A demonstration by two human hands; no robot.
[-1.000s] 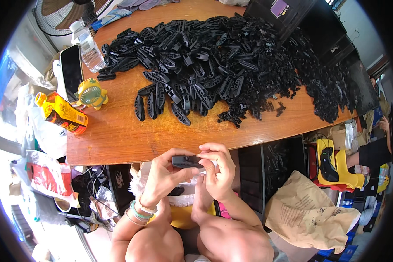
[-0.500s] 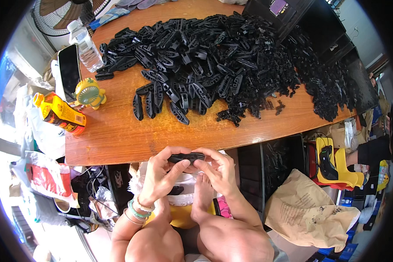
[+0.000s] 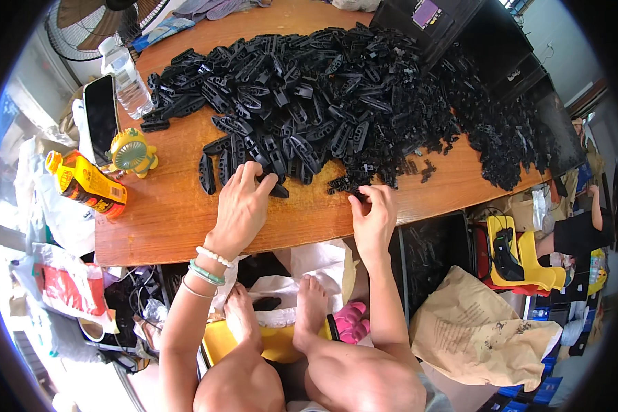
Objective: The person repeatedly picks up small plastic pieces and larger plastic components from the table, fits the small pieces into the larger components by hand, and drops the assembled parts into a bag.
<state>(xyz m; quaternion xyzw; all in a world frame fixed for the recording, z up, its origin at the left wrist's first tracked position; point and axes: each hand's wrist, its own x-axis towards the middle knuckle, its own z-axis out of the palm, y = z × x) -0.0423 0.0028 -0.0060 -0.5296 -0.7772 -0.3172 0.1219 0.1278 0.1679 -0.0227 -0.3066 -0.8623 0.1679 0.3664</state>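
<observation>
Black oblong shell (image 3: 279, 191) at left hand (image 3: 243, 207), small clips (image 3: 339, 184) at right hand (image 3: 375, 218): I log hands now parted between part types, grips unclear.

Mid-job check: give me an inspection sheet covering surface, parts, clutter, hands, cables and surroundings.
Surface: wooden table, bare along much of the front edge; finish looks patchy before the pile.
Parts: long black parts heaped left and centre; small black parts heaped towards the right.
Clutter: clear bottle, phone, small yellow fan and yellow bottle at the table's left.
Left hand: fingertips at a long black part; grip unclear.
Right hand: fingertips at the small parts' near edge; grip unclear.
Cables: thin cables loop below the table's left side; none seen crossing the bare front.
Surroundings: brown paper bag and yellow chair to the right.
</observation>
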